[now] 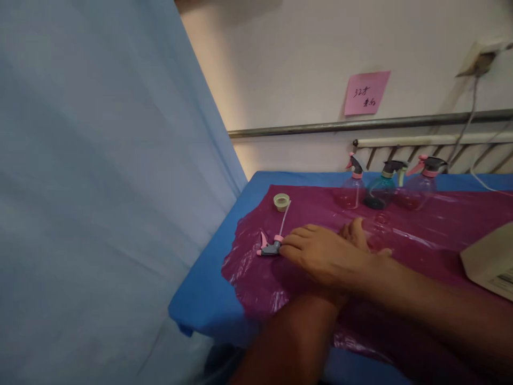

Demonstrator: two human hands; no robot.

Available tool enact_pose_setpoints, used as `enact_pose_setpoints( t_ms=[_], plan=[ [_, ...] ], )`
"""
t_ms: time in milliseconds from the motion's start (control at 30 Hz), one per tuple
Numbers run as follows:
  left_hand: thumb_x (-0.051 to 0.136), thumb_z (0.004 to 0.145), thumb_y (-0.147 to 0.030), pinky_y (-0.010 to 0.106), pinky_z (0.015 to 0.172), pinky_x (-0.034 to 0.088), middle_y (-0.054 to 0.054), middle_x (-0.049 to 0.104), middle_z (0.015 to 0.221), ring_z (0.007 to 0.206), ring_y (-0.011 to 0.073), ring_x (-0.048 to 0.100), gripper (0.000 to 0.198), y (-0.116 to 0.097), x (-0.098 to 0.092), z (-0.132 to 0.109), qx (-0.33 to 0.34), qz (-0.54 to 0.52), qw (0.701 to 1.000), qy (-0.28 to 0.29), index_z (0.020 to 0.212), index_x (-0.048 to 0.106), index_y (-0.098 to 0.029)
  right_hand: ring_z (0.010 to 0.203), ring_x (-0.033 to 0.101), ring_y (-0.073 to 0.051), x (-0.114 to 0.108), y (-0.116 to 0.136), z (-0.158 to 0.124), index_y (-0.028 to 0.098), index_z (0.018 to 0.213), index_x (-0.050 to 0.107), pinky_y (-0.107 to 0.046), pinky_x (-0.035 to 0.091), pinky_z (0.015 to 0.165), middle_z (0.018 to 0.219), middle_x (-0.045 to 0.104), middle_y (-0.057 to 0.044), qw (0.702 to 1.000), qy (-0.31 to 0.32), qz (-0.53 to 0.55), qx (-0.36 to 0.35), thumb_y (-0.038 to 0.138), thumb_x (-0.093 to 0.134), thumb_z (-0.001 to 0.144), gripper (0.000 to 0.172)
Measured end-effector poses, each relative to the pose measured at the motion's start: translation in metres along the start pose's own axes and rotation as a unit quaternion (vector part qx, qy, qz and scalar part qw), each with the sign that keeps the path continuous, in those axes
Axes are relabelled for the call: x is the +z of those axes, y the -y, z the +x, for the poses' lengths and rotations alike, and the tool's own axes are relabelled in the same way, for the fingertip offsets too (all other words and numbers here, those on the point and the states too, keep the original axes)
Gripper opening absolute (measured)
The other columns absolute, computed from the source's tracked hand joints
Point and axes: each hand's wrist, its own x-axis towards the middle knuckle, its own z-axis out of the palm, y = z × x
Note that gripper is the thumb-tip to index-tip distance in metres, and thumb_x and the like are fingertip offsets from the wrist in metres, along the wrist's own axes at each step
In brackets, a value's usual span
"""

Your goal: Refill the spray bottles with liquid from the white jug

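Near the left edge of the counter, a trigger sprayer head is touched by the flat, open right hand; gripping it is judged to need closed fingers. The left hand is half hidden, so its grip cannot be told.

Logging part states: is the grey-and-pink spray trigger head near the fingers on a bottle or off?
Off: the grey-and-pink spray trigger head lies on the magenta plastic sheet, its dip tube bare.
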Motion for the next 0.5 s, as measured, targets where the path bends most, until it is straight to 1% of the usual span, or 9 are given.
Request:
enact_pose_setpoints(
  t_ms=[33, 67, 100, 133, 200, 267, 333, 400, 500],
  plan=[
    [0.087, 0.086, -0.032, 0.054, 0.131, 0.044, 0.019, 0.051, 0.172, 0.161, 0.0427, 0.048, 0.104, 0.002, -0.001, 0.001, 0.001, 0.003, 1.000, 0.001, 0.175, 0.034, -0.029, 0.120, 0.072, -0.028, 0.005, 0.004, 0.022, 0.038, 0.137, 0.076, -0.044, 0.059, 0.102, 0.135, 0.080, 0.000, 0.999, 0.008, -0.001, -0.049, 0.021, 0.056, 0.104, 0.042],
    [0.088, 0.085, -0.031, 0.053, 0.131, 0.045, 0.019, 0.051, 0.172, 0.161, 0.0431, 0.048, 0.105, 0.003, -0.002, 0.002, 0.002, 0.005, 1.000, 0.002, 0.175, 0.035, -0.029, 0.115, 0.073, -0.027, 0.010, 0.004, 0.041, 0.024, 0.135, 0.076, -0.042, 0.058, 0.098, 0.131, 0.080, -0.008, 0.994, 0.017, -0.016, -0.105, 0.016, 0.056, 0.104, 0.038],
    [0.089, 0.084, -0.031, 0.053, 0.131, 0.045, 0.019, 0.051, 0.171, 0.160, 0.0433, 0.049, 0.105, 0.005, -0.002, 0.005, 0.003, 0.007, 1.000, 0.005, 0.175, 0.036, -0.030, 0.111, 0.074, -0.027, 0.016, 0.003, 0.055, 0.018, 0.131, 0.077, -0.040, 0.058, 0.094, 0.127, 0.081, -0.011, 0.991, 0.022, -0.021, -0.128, 0.014, 0.057, 0.105, 0.034],
    [0.090, 0.084, -0.031, 0.053, 0.130, 0.046, 0.019, 0.052, 0.170, 0.159, 0.0437, 0.051, 0.105, 0.007, -0.002, 0.007, 0.005, 0.008, 1.000, 0.007, 0.174, 0.037, -0.030, 0.108, 0.075, -0.026, 0.022, 0.001, 0.066, 0.014, 0.128, 0.077, -0.039, 0.057, 0.091, 0.123, 0.081, -0.013, 0.989, 0.028, -0.026, -0.144, 0.013, 0.058, 0.105, 0.030],
    [0.092, 0.082, -0.032, 0.054, 0.129, 0.047, 0.021, 0.055, 0.166, 0.155, 0.0452, 0.055, 0.105, 0.011, 0.000, 0.013, 0.008, 0.009, 1.000, 0.016, 0.173, 0.040, -0.027, 0.104, 0.076, -0.026, 0.034, -0.005, 0.079, 0.013, 0.125, 0.077, -0.037, 0.055, 0.086, 0.120, 0.081, -0.013, 0.988, 0.035, -0.033, -0.150, 0.014, 0.059, 0.107, 0.026],
    [0.094, 0.081, -0.035, 0.055, 0.128, 0.047, 0.023, 0.057, 0.163, 0.152, 0.0468, 0.056, 0.106, 0.013, 0.002, 0.017, 0.013, 0.007, 1.000, 0.025, 0.173, 0.042, -0.023, 0.105, 0.075, -0.026, 0.043, -0.009, 0.084, 0.013, 0.127, 0.077, -0.037, 0.054, 0.085, 0.121, 0.081, -0.014, 0.988, 0.036, -0.037, -0.149, 0.017, 0.058, 0.109, 0.026],
    [0.094, 0.081, -0.036, 0.056, 0.128, 0.047, 0.023, 0.057, 0.164, 0.152, 0.0479, 0.056, 0.106, 0.015, 0.005, 0.020, 0.018, 0.005, 0.999, 0.028, 0.172, 0.043, -0.020, 0.107, 0.075, -0.027, 0.048, -0.011, 0.085, 0.013, 0.128, 0.076, -0.038, 0.053, 0.086, 0.123, 0.080, -0.014, 0.989, 0.032, -0.041, -0.141, 0.019, 0.058, 0.110, 0.027],
    [0.092, 0.081, -0.036, 0.057, 0.128, 0.046, 0.023, 0.057, 0.164, 0.152, 0.0488, 0.055, 0.104, 0.017, 0.006, 0.023, 0.021, 0.004, 0.999, 0.024, 0.171, 0.044, -0.020, 0.108, 0.074, -0.026, 0.047, -0.011, 0.085, 0.014, 0.124, 0.077, -0.037, 0.053, 0.087, 0.122, 0.080, -0.013, 0.990, 0.026, -0.047, -0.134, 0.021, 0.058, 0.111, 0.024],
    [0.092, 0.080, -0.037, 0.060, 0.127, 0.045, 0.023, 0.059, 0.161, 0.151, 0.0500, 0.056, 0.105, 0.019, 0.009, 0.026, 0.021, 0.002, 1.000, 0.016, 0.171, 0.043, -0.018, 0.108, 0.071, -0.024, 0.038, -0.010, 0.083, 0.016, 0.123, 0.077, -0.037, 0.052, 0.092, 0.119, 0.080, -0.012, 0.990, 0.014, -0.057, -0.131, 0.024, 0.058, 0.112, 0.023]
  ],
)
